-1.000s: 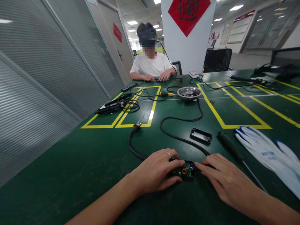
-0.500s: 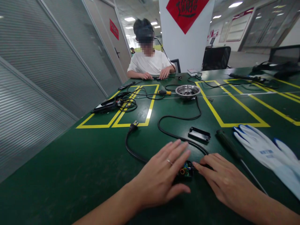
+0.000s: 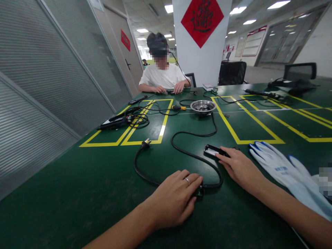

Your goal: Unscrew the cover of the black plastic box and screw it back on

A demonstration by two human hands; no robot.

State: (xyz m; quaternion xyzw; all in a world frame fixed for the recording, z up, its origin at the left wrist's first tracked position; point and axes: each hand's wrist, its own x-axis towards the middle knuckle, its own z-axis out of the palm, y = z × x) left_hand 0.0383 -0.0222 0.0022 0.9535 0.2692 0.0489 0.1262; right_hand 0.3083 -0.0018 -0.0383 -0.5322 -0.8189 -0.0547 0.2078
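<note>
My left hand [image 3: 177, 195] curls over a small black housing [image 3: 199, 191], covering most of it; a sliver of green circuit board shows at its right end. A black cord [image 3: 181, 151] leaves the housing on the right and loops back toward the bowl. On the left, another length ends in a two-prong plug [image 3: 145, 144] lying on the table. Farther out, my right hand [image 3: 238, 166] grips the right end of a black plastic cover [image 3: 212, 151], its hollow side up. My right arm hides most of a screwdriver.
White gloves with blue cuffs [image 3: 282, 169] lie to the right. A metal bowl [image 3: 203, 108] of small parts stands farther back beside a yellow-handled screwdriver [image 3: 178, 108]. Coiled black cables [image 3: 137, 119] lie at the left. A person in white [image 3: 163, 77] sits opposite, hands on the table.
My right hand has left the cord beside the housing and moved forward onto the cover. My left hand, spread before, has closed down around the housing. The view has tilted up slightly.
</note>
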